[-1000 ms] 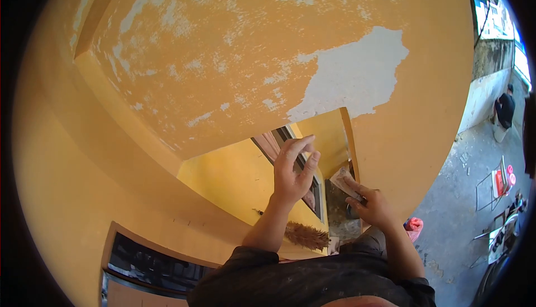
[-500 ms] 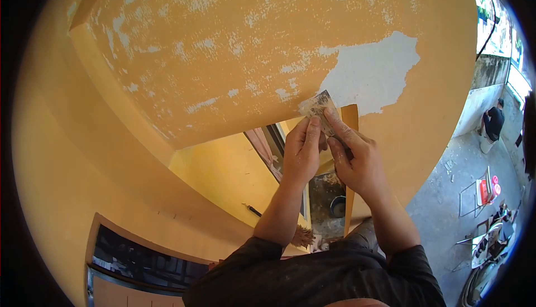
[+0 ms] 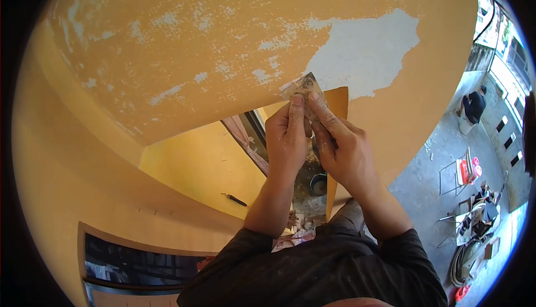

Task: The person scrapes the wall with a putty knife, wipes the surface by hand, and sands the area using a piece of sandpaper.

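Both of my hands are closed on a scraper (image 3: pixel 304 85) with a flat, paint-smeared metal blade. My left hand (image 3: pixel 287 137) pinches it from the left, thumb up along the blade. On the other side my right hand (image 3: pixel 345 148) grips it, the index finger laid along the blade; the handle is mostly hidden. The blade's end meets the lower edge of an orange painted surface (image 3: pixel 223 44) flecked with white. Just right of the blade lies a bare white patch (image 3: pixel 365 50) with ragged edges. An orange strip (image 3: pixel 338 106) hangs below that patch, behind my right hand.
A dark-handled thin tool (image 3: pixel 234 200) lies on the yellow surface at lower left. Far below stand a dark bucket (image 3: pixel 319 185), a chair with red items (image 3: pixel 464 172) and a cluttered table (image 3: pixel 466 223). Another person (image 3: pixel 474 108) sits at far right.
The view has shifted, so the wall, hands and scraper appear higher and further left. Both hands keep their hold on the scraper at the surface's edge.
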The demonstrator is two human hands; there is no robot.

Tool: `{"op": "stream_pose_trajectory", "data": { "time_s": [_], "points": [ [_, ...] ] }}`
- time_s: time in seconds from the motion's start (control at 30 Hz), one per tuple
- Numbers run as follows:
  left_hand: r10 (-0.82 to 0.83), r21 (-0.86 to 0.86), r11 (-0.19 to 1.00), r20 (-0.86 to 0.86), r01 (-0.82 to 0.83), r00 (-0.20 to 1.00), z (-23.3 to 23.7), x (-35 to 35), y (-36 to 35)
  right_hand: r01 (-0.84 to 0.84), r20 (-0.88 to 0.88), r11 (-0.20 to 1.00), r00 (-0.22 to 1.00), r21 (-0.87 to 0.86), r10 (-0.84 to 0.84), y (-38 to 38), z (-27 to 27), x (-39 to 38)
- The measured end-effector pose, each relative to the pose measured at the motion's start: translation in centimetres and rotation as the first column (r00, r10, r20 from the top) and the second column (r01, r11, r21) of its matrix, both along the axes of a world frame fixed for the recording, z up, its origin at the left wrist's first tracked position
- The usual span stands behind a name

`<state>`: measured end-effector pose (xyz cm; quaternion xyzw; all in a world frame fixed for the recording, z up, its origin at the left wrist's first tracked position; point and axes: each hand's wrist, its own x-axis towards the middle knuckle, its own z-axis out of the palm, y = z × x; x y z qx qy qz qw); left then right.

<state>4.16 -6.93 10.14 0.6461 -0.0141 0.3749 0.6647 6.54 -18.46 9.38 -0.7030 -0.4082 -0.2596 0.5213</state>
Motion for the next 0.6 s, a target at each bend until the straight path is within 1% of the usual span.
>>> {"op": "stream_pose_trajectory", "data": {
  "time_s": [0.07, 0.1, 0.17, 0.2, 0.3, 0.37, 0.4, 0.43, 0.47, 0.53, 0.6],
  "points": [
    [-0.003, -0.009, 1.0, 0.004, 0.003, 1.0, -0.2, -0.1, -0.1, 0.027, 0.0, 0.999, 1.0, -0.02, -0.027, 0.0, 0.0, -0.1],
    [-0.008, -0.014, 1.0, 0.001, 0.008, 1.0, -0.1, 0.1, -0.2, 0.013, 0.021, 1.0, 1.0, -0.015, -0.013, 0.0, 0.3, 0.1],
    [-0.021, -0.102, 0.994, 0.028, 0.024, 0.999, 0.0, 0.4, -0.5, -0.001, 0.032, 1.0, 0.999, -0.022, 0.002, -0.1, 0.4, 0.3],
    [-0.022, -0.112, 0.993, 0.022, 0.024, 1.0, -0.2, 0.4, -0.6, 0.003, 0.046, 1.0, 0.999, -0.019, -0.003, -0.1, 0.3, 0.4],
    [-0.008, -0.063, 0.998, 0.024, 0.01, 1.0, -0.2, 0.4, -0.6, 0.01, 0.042, 1.0, 0.999, -0.011, -0.01, -0.2, 0.4, 0.3],
    [0.037, -0.109, 0.993, 0.025, -0.034, 0.999, 0.4, 0.5, -1.0, -0.003, 0.035, 1.0, 0.999, -0.029, 0.004, -0.4, 0.8, 0.3],
    [0.056, -0.116, 0.992, 0.018, -0.053, 0.998, 0.2, 0.4, -0.9, 0.024, 0.028, 0.999, 0.999, -0.049, -0.022, -0.5, 0.9, 0.2],
    [0.027, -0.085, 0.996, 0.037, -0.023, 0.999, 0.0, 0.4, -0.7, 0.052, 0.027, 0.997, 0.998, -0.065, -0.05, -0.4, 1.0, 0.2],
    [-0.009, -0.05, 0.999, 0.055, 0.012, 0.998, -0.2, 0.4, -0.6, 0.04, 0.026, 0.997, 0.999, -0.064, -0.038, -0.2, 0.8, 0.2],
    [-0.023, -0.084, 0.996, 0.039, 0.026, 0.999, 0.0, 0.4, -0.7, 0.048, 0.058, 0.999, 0.997, 0.014, -0.049, 0.1, 0.2, 0.3],
    [-0.008, -0.13, 0.991, 0.012, 0.009, 1.0, 0.8, 0.1, -1.1, 0.037, 0.056, 0.999, 0.998, -0.007, -0.036, -0.1, 0.9, 0.4]
  ]
}}
